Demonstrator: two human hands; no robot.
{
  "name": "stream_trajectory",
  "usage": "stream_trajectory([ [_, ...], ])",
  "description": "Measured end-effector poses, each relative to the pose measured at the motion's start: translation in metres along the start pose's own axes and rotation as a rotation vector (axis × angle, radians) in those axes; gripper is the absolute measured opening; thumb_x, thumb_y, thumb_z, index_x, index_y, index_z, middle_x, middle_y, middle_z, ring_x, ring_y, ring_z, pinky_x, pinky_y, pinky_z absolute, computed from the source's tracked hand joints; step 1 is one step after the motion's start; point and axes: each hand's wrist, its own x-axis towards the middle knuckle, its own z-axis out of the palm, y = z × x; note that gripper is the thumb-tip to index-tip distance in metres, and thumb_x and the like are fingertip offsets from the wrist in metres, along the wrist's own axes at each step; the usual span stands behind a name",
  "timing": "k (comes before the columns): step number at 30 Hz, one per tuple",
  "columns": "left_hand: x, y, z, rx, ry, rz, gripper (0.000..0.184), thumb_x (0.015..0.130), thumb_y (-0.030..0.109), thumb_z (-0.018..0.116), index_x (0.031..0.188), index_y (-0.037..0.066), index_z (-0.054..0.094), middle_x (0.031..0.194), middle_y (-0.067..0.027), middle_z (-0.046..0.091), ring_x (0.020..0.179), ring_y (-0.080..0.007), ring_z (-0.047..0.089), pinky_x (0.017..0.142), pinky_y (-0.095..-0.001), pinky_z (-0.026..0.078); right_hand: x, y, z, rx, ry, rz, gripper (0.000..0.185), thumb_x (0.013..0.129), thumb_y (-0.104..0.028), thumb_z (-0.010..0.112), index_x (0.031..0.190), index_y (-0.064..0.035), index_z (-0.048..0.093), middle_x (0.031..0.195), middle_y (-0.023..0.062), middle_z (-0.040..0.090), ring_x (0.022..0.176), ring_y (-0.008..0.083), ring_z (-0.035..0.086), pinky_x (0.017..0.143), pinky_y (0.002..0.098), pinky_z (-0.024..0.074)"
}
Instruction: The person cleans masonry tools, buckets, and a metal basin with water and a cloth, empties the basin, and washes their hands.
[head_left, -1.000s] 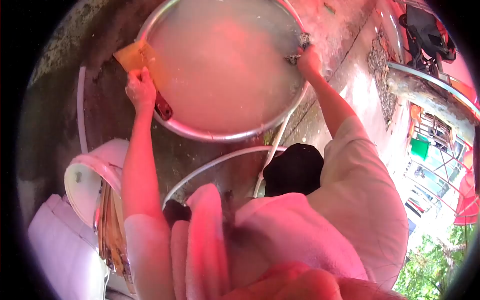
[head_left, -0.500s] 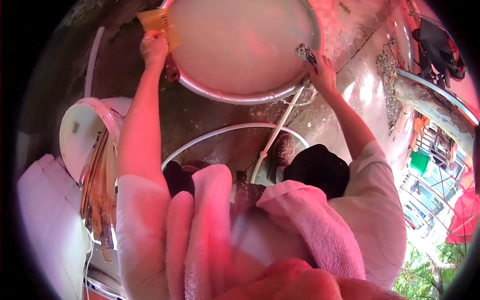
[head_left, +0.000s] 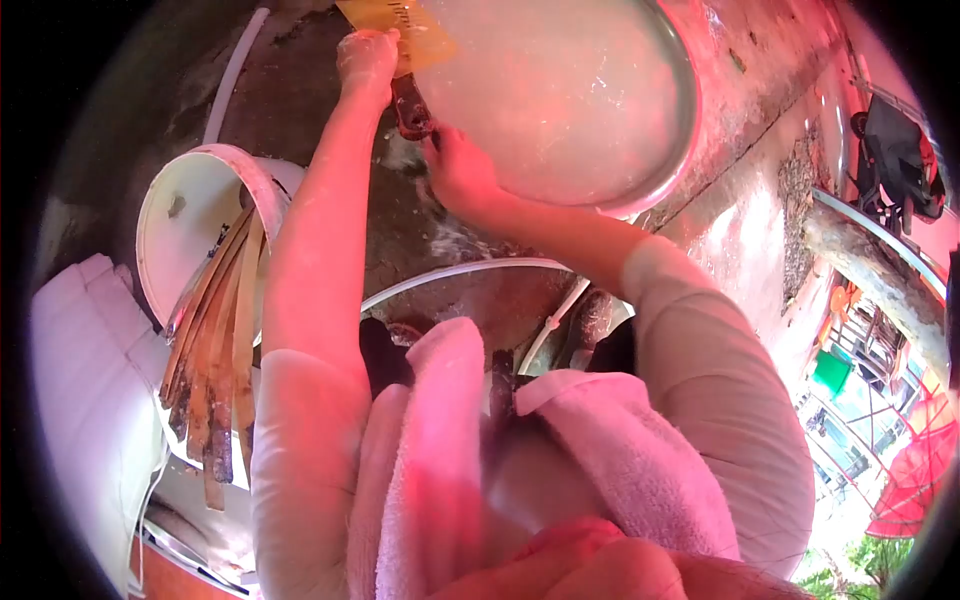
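Note:
My left hand (head_left: 368, 68) is closed on the edge of a yellow, see-through sheet (head_left: 425, 38) with dark marks, held over the left rim of a wide round metal basin (head_left: 655, 195). Pale, cloudy liquid (head_left: 560, 95) fills the basin. Just below that hand is a dark reddish handle-like piece (head_left: 410, 108) at the rim. My right hand (head_left: 462, 175) is beside this piece, fingers curled; a small dark part shows at the fingertips, but what they grip is mostly hidden.
At left, a tilted white bucket (head_left: 210, 165) holds several wooden strips (head_left: 215, 330). White boxy material (head_left: 95, 370) stands beside it. A pale hoop (head_left: 460, 268) lies on the wet floor before me. A towel (head_left: 440, 440) hangs round my neck.
My right hand has swung left from the basin's right rim, where it held a dark, speckled object, to beside the left hand. The whole view has shifted slightly.

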Motion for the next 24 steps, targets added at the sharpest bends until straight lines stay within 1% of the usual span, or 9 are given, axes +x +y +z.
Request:
stream_trajectory([
  [6, -0.007, 0.024, -0.01, 0.348, 0.066, 0.102, 0.03, 0.078, 0.024, 0.063, 0.092, -0.002, 0.066, 0.096, -0.0208, 0.065, 0.09, -0.0319, 0.063, 0.079, -0.0385, 0.048, 0.02, -0.001, -0.031, 0.209, -0.234, -0.014, 0.025, 0.09, -0.025, 0.051, 0.101, -0.0035, 0.056, 0.093, 0.021, 0.062, 0.089, 0.0371, 0.059, 0.078, 0.0438, 0.0468],
  [10, -0.015, 0.011, 0.004, 0.229, 0.097, 0.031, 0.029, 0.078, 0.025, 0.063, 0.091, 0.0, 0.067, 0.096, -0.0185, 0.066, 0.09, -0.0319, 0.063, 0.08, -0.0386, 0.048, -0.03, 0.086, -0.092, -0.047, -0.412, -0.172, 0.033, 0.089, -0.032, 0.051, 0.114, -0.0124, 0.061, 0.102, 0.0187, 0.063, 0.096, 0.0316, 0.06, 0.087, 0.0417, 0.0461],
  [12, -0.023, 0.015, 0.004, 0.186, 0.115, 0.053, 0.029, 0.078, 0.026, 0.063, 0.091, 0.0, 0.067, 0.096, -0.0184, 0.066, 0.089, -0.031, 0.063, 0.08, -0.0385, 0.048, -0.031, 0.141, -0.127, -0.377, -0.679, -0.024, 0.036, 0.085, -0.032, 0.055, 0.117, -0.0171, 0.06, 0.104, 0.0152, 0.064, 0.096, 0.0321, 0.06, 0.086, 0.0423, 0.0465],
  [15, -0.031, 0.017, -0.007, 0.287, 0.122, 0.042, 0.027, 0.08, 0.023, 0.064, 0.093, 0.0, 0.066, 0.094, -0.0145, 0.066, 0.089, -0.0264, 0.061, 0.078, -0.0366, 0.046, -0.027, 0.172, -0.199, -0.696, -0.759, 0.047, 0.035, 0.079, -0.036, 0.059, 0.109, -0.019, 0.065, 0.099, 0.0098, 0.066, 0.09, 0.0286, 0.063, 0.076, 0.0416, 0.0508],
  [16, -0.031, 0.018, -0.012, 0.34, 0.124, 0.031, 0.026, 0.081, 0.022, 0.064, 0.094, 0.0, 0.066, 0.094, -0.0126, 0.066, 0.088, -0.0243, 0.06, 0.078, -0.0356, 0.045, -0.013, 0.213, -0.213, -0.87, -0.781, -0.137, 0.035, 0.077, -0.038, 0.061, 0.103, -0.0149, 0.066, 0.095, 0.0119, 0.066, 0.085, 0.0288, 0.064, 0.071, 0.0424, 0.0517],
  [18, -0.029, 0.0, -0.024, 0.238, 0.093, 0.026, 0.025, 0.082, 0.022, 0.063, 0.094, 0.0, 0.066, 0.092, -0.0123, 0.065, 0.087, -0.0234, 0.059, 0.077, -0.0359, 0.045, 0.015, 0.245, -0.245, -1.043, -0.682, 0.051, 0.031, 0.078, -0.03, 0.058, 0.1, -0.0093, 0.066, 0.091, 0.0142, 0.066, 0.084, 0.0291, 0.064, 0.068, 0.0429, 0.0519],
  [20, -0.063, 0.016, -0.027, 0.168, 0.105, -0.002, 0.021, 0.083, 0.02, 0.061, 0.089, 0.0, 0.064, 0.087, -0.0103, 0.062, 0.082, -0.0215, 0.056, 0.075, -0.0361, 0.044, 0.031, 0.254, -0.271, 0.078, 0.073, 0.018, 0.027, 0.084, -0.021, 0.052, 0.105, -0.0088, 0.064, 0.107, 0.0165, 0.06, 0.1, 0.0304, 0.057, 0.081, 0.0413, 0.0483],
  [23, -0.088, -0.005, -0.034, 0.035, 0.026, -0.066, 0.018, 0.083, 0.021, 0.064, 0.081, 0.003, 0.059, 0.082, -0.0054, 0.057, 0.077, -0.0165, 0.05, 0.069, -0.0344, 0.043, 0.065, 0.315, -0.268, -0.995, 0.372, -0.143, 0.027, 0.083, -0.018, 0.048, 0.101, -0.0032, 0.062, 0.11, 0.0191, 0.056, 0.102, 0.0316, 0.055, 0.084, 0.044, 0.0471],
  [24, -0.101, -0.007, -0.037, 0.052, -0.009, -0.07, 0.015, 0.084, 0.019, 0.063, 0.082, 0.004, 0.06, 0.083, -0.0049, 0.057, 0.078, -0.0161, 0.05, 0.068, -0.0337, 0.042, 0.041, 0.277, -0.27, -1.199, 0.019, -0.124, 0.029, 0.085, -0.021, 0.047, 0.103, -0.0034, 0.061, 0.116, 0.0196, 0.051, 0.104, 0.0339, 0.05, 0.09, 0.0456, 0.0429],
])
